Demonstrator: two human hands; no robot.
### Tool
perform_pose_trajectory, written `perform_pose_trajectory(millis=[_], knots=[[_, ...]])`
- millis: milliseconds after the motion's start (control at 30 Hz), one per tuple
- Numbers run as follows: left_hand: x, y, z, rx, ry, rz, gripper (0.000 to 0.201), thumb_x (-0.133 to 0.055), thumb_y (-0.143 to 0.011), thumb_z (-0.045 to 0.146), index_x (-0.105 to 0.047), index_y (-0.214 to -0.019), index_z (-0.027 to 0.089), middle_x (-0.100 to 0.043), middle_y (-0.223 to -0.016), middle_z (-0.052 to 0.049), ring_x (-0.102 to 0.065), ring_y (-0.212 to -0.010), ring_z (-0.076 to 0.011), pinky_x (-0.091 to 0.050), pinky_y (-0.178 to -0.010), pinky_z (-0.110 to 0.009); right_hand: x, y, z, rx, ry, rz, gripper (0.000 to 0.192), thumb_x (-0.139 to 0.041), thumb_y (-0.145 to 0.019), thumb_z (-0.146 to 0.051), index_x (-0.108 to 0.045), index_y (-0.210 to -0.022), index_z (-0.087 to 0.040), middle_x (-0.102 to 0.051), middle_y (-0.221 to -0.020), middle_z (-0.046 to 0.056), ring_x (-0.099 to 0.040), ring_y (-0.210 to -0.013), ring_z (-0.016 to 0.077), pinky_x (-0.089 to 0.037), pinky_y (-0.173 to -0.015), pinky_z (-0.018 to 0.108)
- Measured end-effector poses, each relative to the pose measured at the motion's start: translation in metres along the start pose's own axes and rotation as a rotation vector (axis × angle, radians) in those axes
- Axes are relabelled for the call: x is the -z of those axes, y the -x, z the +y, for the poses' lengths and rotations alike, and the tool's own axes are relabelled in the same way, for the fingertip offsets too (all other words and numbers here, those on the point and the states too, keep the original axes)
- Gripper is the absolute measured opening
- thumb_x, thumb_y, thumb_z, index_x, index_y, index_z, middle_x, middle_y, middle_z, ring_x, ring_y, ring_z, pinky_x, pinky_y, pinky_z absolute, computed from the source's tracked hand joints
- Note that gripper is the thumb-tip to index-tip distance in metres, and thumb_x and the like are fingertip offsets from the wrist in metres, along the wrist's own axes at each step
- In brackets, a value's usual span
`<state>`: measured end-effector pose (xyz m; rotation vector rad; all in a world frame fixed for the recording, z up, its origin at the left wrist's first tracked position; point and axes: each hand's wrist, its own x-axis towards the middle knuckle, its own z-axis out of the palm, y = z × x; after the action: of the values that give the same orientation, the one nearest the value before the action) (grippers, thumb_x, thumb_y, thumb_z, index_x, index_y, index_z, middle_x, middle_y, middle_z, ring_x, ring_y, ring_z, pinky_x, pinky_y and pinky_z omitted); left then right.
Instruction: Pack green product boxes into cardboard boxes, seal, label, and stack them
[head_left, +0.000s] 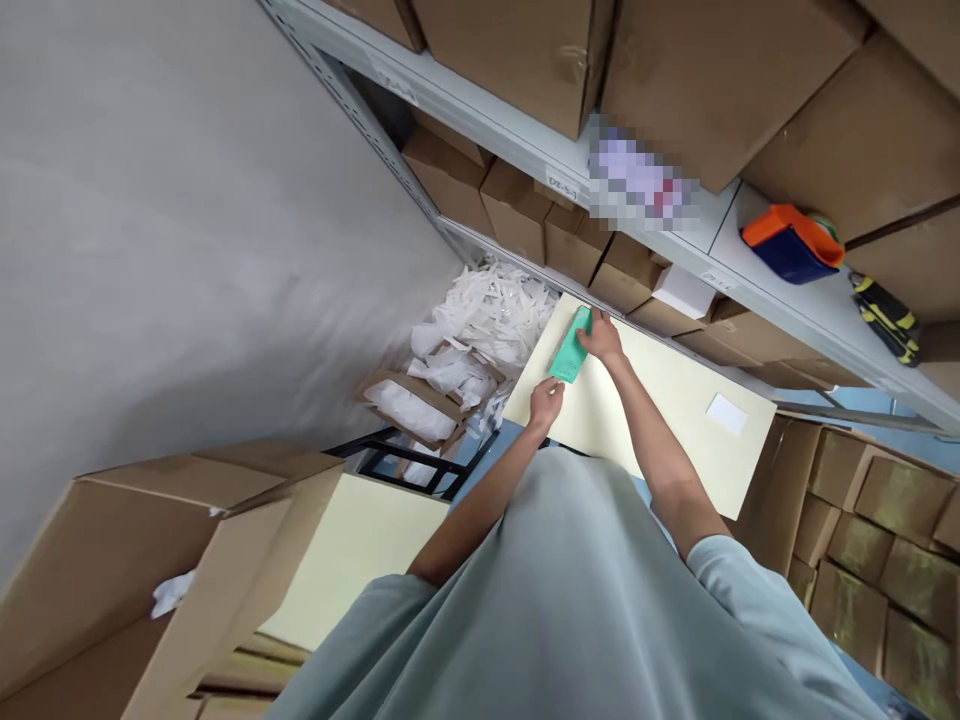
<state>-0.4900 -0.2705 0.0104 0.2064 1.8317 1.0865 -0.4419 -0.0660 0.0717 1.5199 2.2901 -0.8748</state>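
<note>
The flat green rectangular packet lies on the pale yellow tabletop, near its far left edge. The right hand holds the packet's far end in a closed grip. The left hand touches the packet's near end; its grip state cannot be determined. A small white paper slip lies well apart on the tabletop. A heap of white plastic bags sits beside the tabletop, below the grey metal shelf carrying an orange-and-blue tape dispenser.

You're working in soft, even daylight with no hard shadows or glare; the grey wall reads flat and pale. Your wide lens tilts and bends the metal shelf toward the edges, where the cardboard boxes smear slightly.
</note>
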Motion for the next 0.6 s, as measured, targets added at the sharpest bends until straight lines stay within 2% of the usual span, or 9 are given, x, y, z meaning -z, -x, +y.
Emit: perform_pose_trajectory(millis=[167, 300, 433, 533, 600], knots=[[-0.002, -0.014, -0.001, 0.071, 0.087, -0.046, 0.023, -0.08, -0.083, 0.036, -0.083, -0.1, 0.02, -0.086, -0.101, -0.012, -0.079, -0.111, -0.0319, -0.058, -0.107, -0.046, -0.01, -0.022, -0.007, -0.044, -0.004, -0.095, 0.071, -0.064, -0.1, -0.022, -0.047, -0.168, -0.01, -0.049, -0.172, 0.026, -0.065, -0.149, 0.0382, -0.05, -0.13, 0.05], [0.01, -0.01, 0.002, 0.096, 0.158, -0.099, 0.038, -0.088, -0.08, 0.042, -0.083, -0.11, 0.019, -0.085, -0.108, -0.014, -0.078, -0.118, -0.0333, -0.057, -0.108, -0.046, -0.016, -0.011, -0.002, -0.029, -0.003, -0.046, 0.075, -0.063, -0.099, -0.023, -0.045, -0.171, -0.008, -0.039, -0.183, 0.025, -0.049, -0.165, 0.0356, -0.042, -0.137, 0.047], [0.026, 0.008, 0.006, 0.121, 0.225, -0.097, 0.039, -0.091, -0.078, 0.042, -0.081, -0.107, 0.018, -0.084, -0.115, -0.019, -0.078, -0.122, -0.0377, -0.057, -0.111, -0.051, -0.024, 0.029, 0.007, -0.007, -0.098, 0.154, 0.073, -0.058, -0.104, -0.03, -0.045, -0.171, -0.003, -0.034, -0.186, 0.028, -0.035, -0.174, 0.0353, -0.033, -0.142, 0.051], [0.04, 0.025, 0.014, 0.084, 0.294, -0.068, 0.025, -0.087, -0.081, 0.035, -0.081, -0.099, 0.019, -0.085, -0.118, -0.018, -0.078, -0.122, -0.0351, -0.056, -0.114, -0.051, -0.031, 0.074, 0.015, 0.058, -0.169, 0.246, 0.069, -0.06, -0.104, -0.035, -0.054, -0.166, -0.007, -0.043, -0.182, 0.026, -0.04, -0.171, 0.0352, -0.033, -0.141, 0.056], [0.05, 0.036, 0.021, 0.029, 0.342, -0.037, 0.015, -0.084, -0.082, 0.031, -0.081, -0.094, 0.021, -0.085, -0.12, -0.014, -0.077, -0.125, -0.0319, -0.055, -0.118, -0.048, -0.034, 0.105, 0.017, 0.123, -0.213, 0.281, 0.056, -0.06, -0.104, -0.036, -0.067, -0.153, -0.011, -0.057, -0.172, 0.025, -0.049, -0.165, 0.0351, -0.037, -0.138, 0.057]])
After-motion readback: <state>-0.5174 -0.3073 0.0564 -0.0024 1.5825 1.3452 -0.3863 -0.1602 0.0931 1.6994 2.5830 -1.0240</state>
